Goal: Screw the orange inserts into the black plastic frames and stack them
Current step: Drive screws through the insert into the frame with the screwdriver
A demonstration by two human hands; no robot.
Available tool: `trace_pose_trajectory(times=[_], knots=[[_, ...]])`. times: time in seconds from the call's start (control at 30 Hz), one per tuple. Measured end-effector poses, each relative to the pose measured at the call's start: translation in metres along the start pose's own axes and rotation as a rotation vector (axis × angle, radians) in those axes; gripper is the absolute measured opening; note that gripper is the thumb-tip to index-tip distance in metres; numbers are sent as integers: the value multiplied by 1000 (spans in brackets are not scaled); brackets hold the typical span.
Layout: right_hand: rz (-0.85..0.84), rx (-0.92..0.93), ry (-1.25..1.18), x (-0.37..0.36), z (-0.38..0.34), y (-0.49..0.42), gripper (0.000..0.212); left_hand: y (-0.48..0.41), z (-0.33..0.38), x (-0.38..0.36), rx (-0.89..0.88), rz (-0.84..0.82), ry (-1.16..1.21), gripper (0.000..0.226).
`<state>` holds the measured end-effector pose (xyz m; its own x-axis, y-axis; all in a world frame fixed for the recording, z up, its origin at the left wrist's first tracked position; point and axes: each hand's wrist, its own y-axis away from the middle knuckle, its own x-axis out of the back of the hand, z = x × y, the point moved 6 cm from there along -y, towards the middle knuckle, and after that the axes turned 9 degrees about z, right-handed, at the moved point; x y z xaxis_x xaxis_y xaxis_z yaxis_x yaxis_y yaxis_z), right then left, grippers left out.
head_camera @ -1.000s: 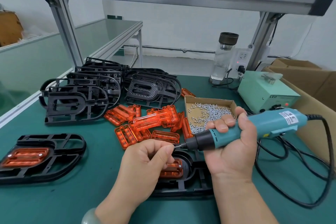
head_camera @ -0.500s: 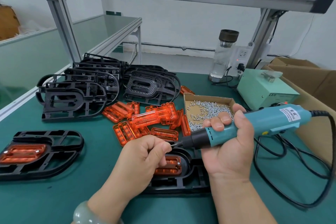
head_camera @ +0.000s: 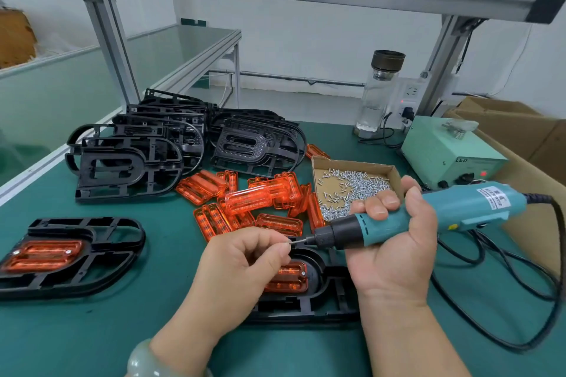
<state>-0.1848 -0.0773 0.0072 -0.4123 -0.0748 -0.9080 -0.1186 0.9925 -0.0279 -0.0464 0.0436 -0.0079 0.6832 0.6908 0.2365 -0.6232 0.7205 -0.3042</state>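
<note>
- While our left hand (head_camera: pixel 242 266) keeps pinching what looks like a screw (head_camera: pixel 290 242) at the bit (head_camera: pixel 298 241), our right hand (head_camera: pixel 395 242) stays wrapped round the electric screwdriver (head_camera: pixel 428 214).
- Little has shifted this last second: we judge the screw is still loading, not yet driven.
- Below both hands, the orange insert (head_camera: pixel 289 277) sits in the black frame (head_camera: pixel 318 300), with a fitted screw (head_camera: pixel 303 273) at its right end.

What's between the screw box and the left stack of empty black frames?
Head view: a loose pile of orange inserts lying on the green mat.
</note>
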Motion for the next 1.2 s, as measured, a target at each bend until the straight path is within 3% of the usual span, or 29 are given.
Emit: trace_pose_trajectory(times=[0.27, 0.37, 0.5, 0.7, 0.87, 1.2], knots=[[-29, 14, 15, 1, -3, -3, 7, 1, 2, 1, -26, 3, 2, 31], [-20, 45, 48, 4, -10, -5, 8, -7, -12, 17, -9, 48, -202, 26], [-23, 72, 113, 5, -15, -8, 7, -8, -27, 23, -7, -79, -461, 30], [-55, 66, 167, 3, -11, -8, 7, -4, -31, 19, -40, -250, -437, 36], [-86, 48, 198, -1, -6, -6, 9, -1, -25, 4, -96, -231, -415, 34], [-115, 65, 287, -6, -4, -4, 11, -2, -26, 0, -48, -241, -599, 34]])
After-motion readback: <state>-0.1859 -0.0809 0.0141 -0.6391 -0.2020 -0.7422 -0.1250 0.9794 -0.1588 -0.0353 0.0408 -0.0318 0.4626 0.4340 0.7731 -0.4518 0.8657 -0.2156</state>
